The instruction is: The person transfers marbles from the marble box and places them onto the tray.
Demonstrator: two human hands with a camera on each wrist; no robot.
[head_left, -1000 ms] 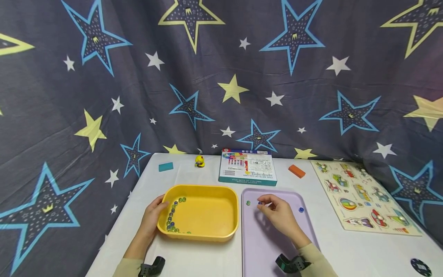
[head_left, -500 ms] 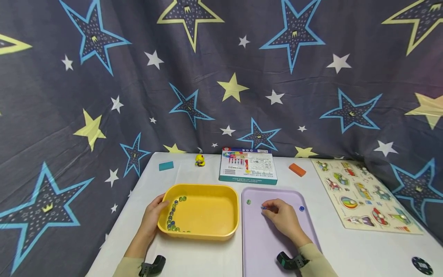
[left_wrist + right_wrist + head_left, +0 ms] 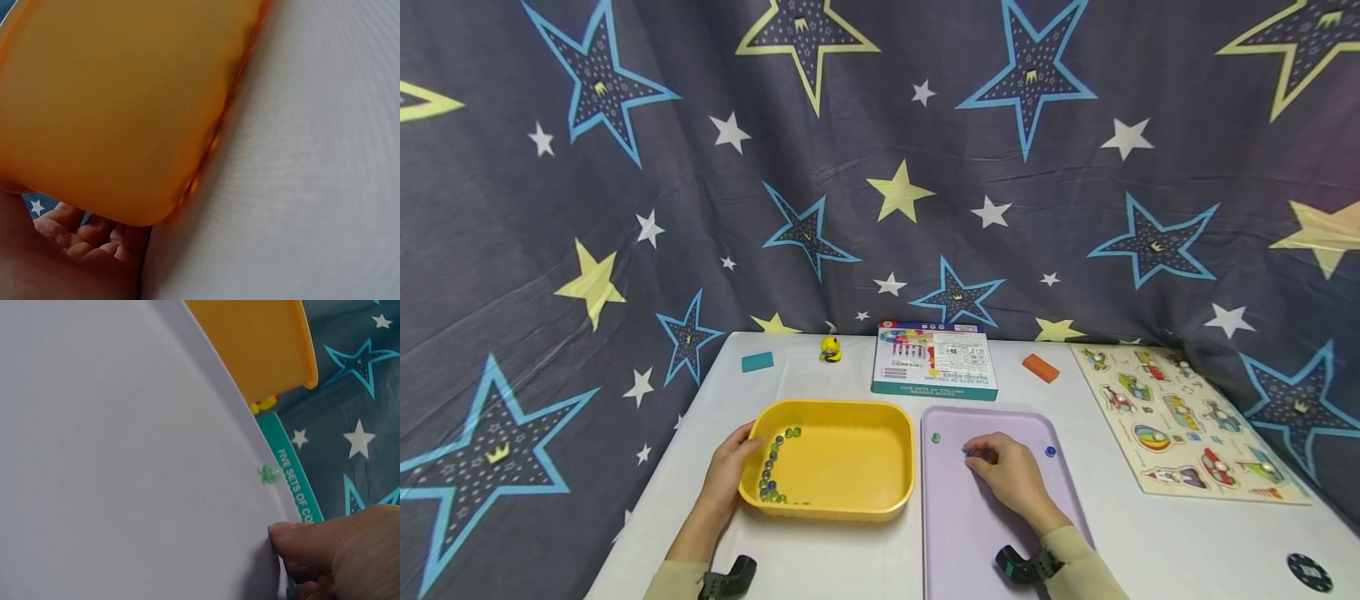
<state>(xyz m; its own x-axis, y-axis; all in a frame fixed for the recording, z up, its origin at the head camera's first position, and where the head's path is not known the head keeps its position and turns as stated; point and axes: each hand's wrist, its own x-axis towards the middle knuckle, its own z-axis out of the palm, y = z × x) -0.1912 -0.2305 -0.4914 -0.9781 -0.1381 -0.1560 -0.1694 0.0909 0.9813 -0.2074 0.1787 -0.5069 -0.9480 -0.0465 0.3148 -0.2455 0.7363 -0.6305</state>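
Observation:
My left hand (image 3: 727,468) grips the left end of a yellow plastic bin (image 3: 850,467), its thumb over the rim. In the left wrist view, its curled fingers (image 3: 94,234) show beneath the bin's corner. Inside the bin, several green and blue marbles (image 3: 772,460) line the left side and near-left corner. My right hand (image 3: 1011,475) pinches a small blue marble (image 3: 969,453) between thumb and fingers, low over a purple tray (image 3: 955,533). A green marble (image 3: 936,437) lies at the tray's far left, and another blue marble (image 3: 1050,451) near its right edge.
Behind the tray lies a flat box (image 3: 934,362). A teal block (image 3: 757,362), a yellow duck toy (image 3: 831,349) and an orange block (image 3: 1041,367) sit along the back. On the right are a picture puzzle board (image 3: 1187,433) and a black round disc (image 3: 1309,572).
My right hand has shifted slightly right and nearer over the tray, with the blue marble still in its fingertips. The left hand and bin stay in place.

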